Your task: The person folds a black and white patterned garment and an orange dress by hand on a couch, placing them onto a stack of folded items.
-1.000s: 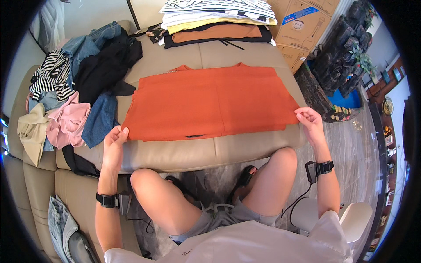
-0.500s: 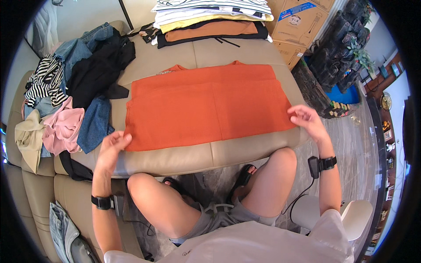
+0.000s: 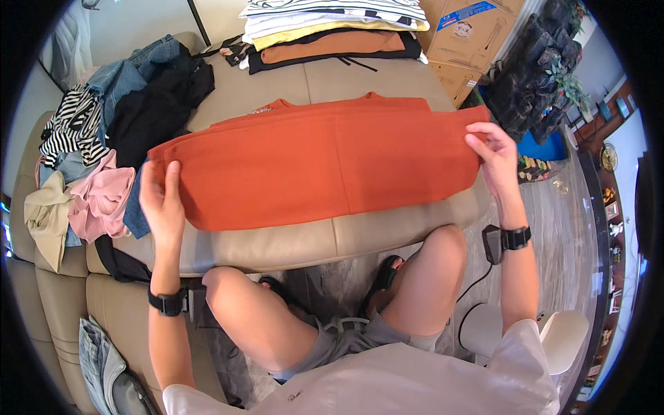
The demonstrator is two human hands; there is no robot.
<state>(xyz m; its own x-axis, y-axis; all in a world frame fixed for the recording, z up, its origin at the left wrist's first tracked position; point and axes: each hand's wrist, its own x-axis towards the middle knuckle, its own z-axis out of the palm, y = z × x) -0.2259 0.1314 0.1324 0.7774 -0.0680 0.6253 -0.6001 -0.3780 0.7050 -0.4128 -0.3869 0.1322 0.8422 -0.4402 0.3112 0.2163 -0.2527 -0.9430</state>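
Observation:
An orange-red knit top (image 3: 304,166) lies folded into a wide strip across the beige leather seat (image 3: 270,249). My left hand (image 3: 162,200) grips its left end, thumb on top and the other fingers hidden under the cloth. On the other side, my right hand (image 3: 495,155) pinches the right end between thumb and fingers. Both ends are raised off the seat, while two small humps of fabric show along the far edge.
To the left lies a loose heap of clothes (image 3: 159,93), with a pink garment (image 3: 104,200) nearest me. A stack of folded clothes (image 3: 332,48) stands at the back. Cardboard boxes (image 3: 470,41) and a rock fountain (image 3: 529,83) are at the far right. Folded jeans (image 3: 104,363) lie lower left.
Both hands have moved away from me and closed on the top's ends. The ends have lifted and spread outward, and the near layer has been drawn up toward the far edge.

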